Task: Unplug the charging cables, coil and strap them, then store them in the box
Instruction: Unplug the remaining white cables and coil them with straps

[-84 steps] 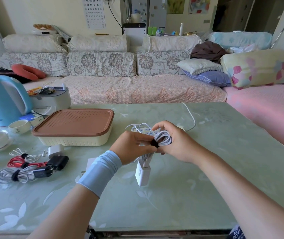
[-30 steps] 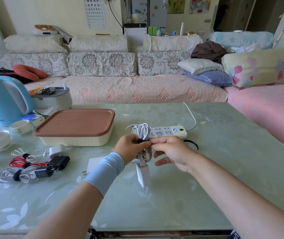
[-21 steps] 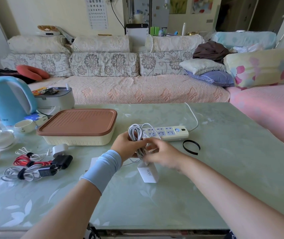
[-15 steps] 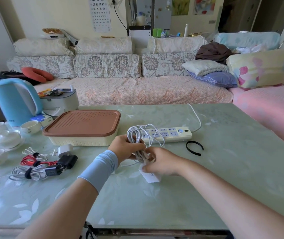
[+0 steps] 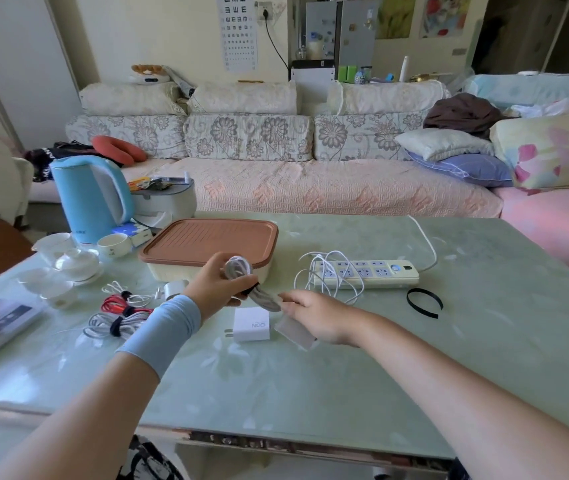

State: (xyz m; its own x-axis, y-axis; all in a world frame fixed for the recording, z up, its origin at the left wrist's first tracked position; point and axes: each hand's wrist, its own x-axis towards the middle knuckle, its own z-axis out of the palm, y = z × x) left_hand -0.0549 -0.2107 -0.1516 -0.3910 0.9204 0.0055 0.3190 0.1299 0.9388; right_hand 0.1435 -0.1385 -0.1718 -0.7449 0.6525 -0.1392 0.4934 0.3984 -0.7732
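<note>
Item: coiled cable (image 5: 265, 296), held above the table (image 5: 345, 375), long axis slanting left-up to right-down.
Left hand (image 5: 214, 286): wrapped round the upper loops.
Right hand (image 5: 317, 317): lower end pinched.
Box (image 5: 163, 271): lidded, just beyond the left hand, judged nearer.

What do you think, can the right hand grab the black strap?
Probably yes: the black strap lies on the table right of the right hand, nothing between. But that hand pinches the coiled cable and must let go first.
</note>
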